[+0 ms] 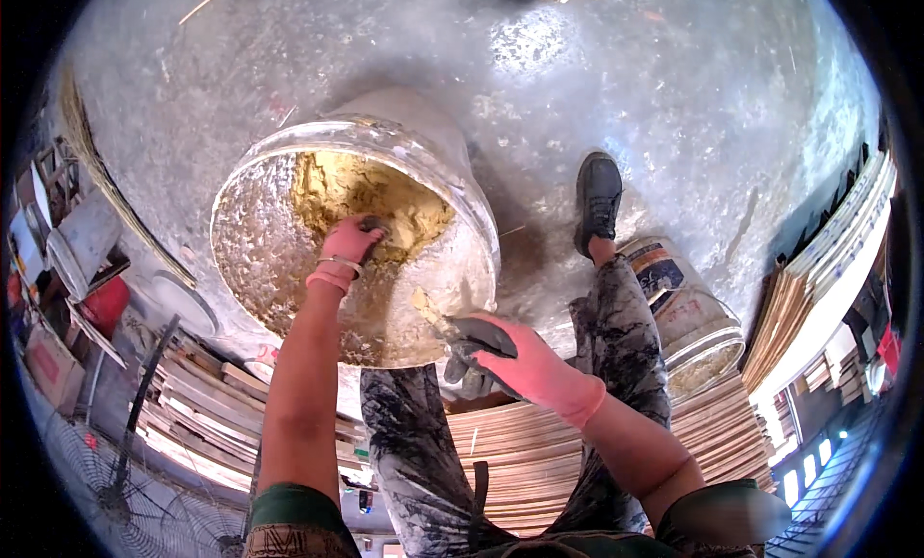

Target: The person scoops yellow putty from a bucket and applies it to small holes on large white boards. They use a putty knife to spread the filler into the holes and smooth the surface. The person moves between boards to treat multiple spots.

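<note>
A large white bucket [258, 149], its inner wall crusted with dried smears, leans with its mouth toward me. Thick yellow putty [332, 185] lies deep inside it. My left hand [352, 242], in a pink and grey glove with a band at the wrist, reaches into the bucket against the putty. Its fingers are curled, and whatever they hold is hidden. At the bucket's near right rim, my right hand [510, 356], gloved alike, grips a flat scraper [430, 311] smeared with yellow putty. The scraper's tip points into the bucket's mouth.
A smaller whitish bucket [685, 313] lies tilted beside my right leg. Stacked thin boards [525, 452] stand behind my legs, with more board stacks [823, 279] at the right. Timber strips [207, 404] and a red object [104, 303] are on the left.
</note>
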Demonstrator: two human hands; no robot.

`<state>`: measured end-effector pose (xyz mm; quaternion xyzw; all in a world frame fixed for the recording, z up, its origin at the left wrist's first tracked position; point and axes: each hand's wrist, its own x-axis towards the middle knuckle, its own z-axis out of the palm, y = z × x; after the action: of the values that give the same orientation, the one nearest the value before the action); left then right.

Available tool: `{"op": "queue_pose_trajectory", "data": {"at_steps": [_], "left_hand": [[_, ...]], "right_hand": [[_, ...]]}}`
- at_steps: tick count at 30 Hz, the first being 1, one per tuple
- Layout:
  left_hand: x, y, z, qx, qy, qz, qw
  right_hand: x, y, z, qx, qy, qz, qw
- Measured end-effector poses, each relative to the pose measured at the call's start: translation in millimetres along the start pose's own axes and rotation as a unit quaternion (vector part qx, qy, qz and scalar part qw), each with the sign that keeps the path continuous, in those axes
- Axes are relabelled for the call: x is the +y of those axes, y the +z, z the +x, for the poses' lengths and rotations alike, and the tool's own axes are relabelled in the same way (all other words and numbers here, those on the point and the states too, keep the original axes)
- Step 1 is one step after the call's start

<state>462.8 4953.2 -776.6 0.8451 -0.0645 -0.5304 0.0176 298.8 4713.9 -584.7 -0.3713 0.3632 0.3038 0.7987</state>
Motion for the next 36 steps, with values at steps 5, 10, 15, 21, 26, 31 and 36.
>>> {"op": "queue_pose_trajectory", "data": {"at_steps": [5, 10, 15, 21, 26, 31, 36], "left_hand": [[15.2, -30.2, 0.2, 0.119, -0.049, -0.048, 0.990], [30.8, 19.3, 6.7, 0.050, -0.140, 0.074, 0.986], [14.0, 40.4, 15.3, 0.094, -0.127, 0.009, 0.987], [40.7, 71.3, 12.6, 0.027, -0.099, -0.423, 0.900], [49.2, 79.2, 5.0, 0.066, -0.232, -0.562, 0.792], [34.3, 51.2, -3.2, -0.007, -0.229, -0.806, 0.546], [27.5, 7.2, -6.4, 0.234, -0.139, -0.430, 0.861]], "right_hand": [[-3.5, -0.5, -2.8, 0.003, 0.011, 0.039, 0.999], [-2.7, 1.2, 1.0, -0.003, 0.008, 0.023, 1.000], [1.4, 4.2, -0.8, 0.007, 0.000, 0.053, 0.999], [-22.4, 6.7, 1.8, -0.004, 0.082, 0.097, 0.992], [-17.0, 16.4, 5.5, -0.007, 0.029, 0.067, 0.997], [-12.5, 15.5, 8.5, 0.013, 0.013, 0.069, 0.997], [-13.2, 20.3, 5.4, 0.021, 0.022, 0.085, 0.996]]}}
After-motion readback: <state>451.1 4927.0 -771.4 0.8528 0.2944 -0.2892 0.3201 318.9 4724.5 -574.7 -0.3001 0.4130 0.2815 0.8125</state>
